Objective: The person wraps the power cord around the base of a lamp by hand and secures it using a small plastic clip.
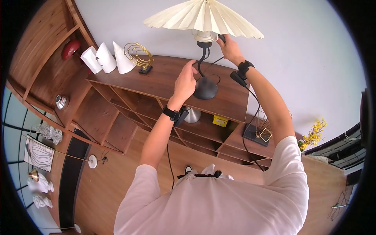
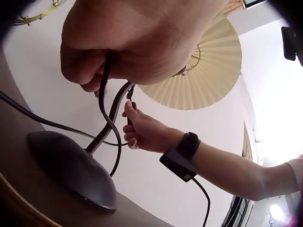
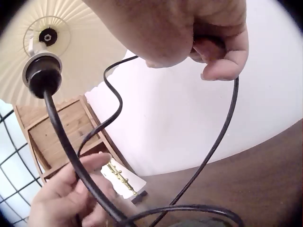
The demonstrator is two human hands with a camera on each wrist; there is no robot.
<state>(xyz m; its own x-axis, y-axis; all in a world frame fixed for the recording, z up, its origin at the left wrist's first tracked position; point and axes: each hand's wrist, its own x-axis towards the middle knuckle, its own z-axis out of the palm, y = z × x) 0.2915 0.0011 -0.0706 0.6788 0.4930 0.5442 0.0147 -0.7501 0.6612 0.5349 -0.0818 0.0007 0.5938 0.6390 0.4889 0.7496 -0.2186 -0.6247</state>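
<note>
A table lamp with a pleated cream shade (image 1: 203, 16), a curved black stem (image 3: 64, 132) and a round black base (image 1: 205, 89) stands on the wooden cabinet top. Beside the stem my left hand (image 1: 184, 84) grips the lamp's black cord (image 2: 102, 90), which runs out between its curled fingers. My right hand (image 1: 231, 51), up under the shade's right side, holds a small dark piece (image 1: 222, 38) on the same cord; its exact kind I cannot tell. From that hand the cord (image 3: 222, 130) hangs in a loop toward the base.
Left along the cabinet top (image 1: 164, 74) stand a gold ring ornament (image 1: 140, 55) and white cone-like pieces (image 1: 123, 58). Lower shelves hold a silver cone (image 1: 192, 115) and a yellow box (image 1: 220, 121). Yellow flowers (image 1: 314, 135) and a wire-frame ornament (image 1: 256, 135) are at the right.
</note>
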